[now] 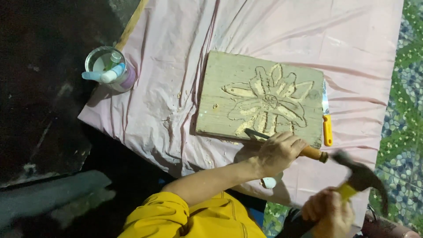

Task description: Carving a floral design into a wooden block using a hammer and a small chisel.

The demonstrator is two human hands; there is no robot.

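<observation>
Left hand (278, 152) gripped wooden-handled chisel (282, 142), tip on lower edge of carved flower board (260, 98). Right hand (328, 211) held blurred hammer (359, 178) just by chisel butt. Pink cloth (167, 101) underneath; yellow-handled knife (327, 123) beside board, clear cup (110, 68) at cloth's left corner.

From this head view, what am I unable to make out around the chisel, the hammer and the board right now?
- Hammer head: motion-blurred; contact with the chisel handle end unclear.
- Chisel shaft: mostly covered by the left hand.
- Right hand: partly cut off by the bottom edge.
- Knife: its blade lies along the wooden board edge; whether it tucks under is unclear.
- Items in the glass jar: too small to identify.
</observation>
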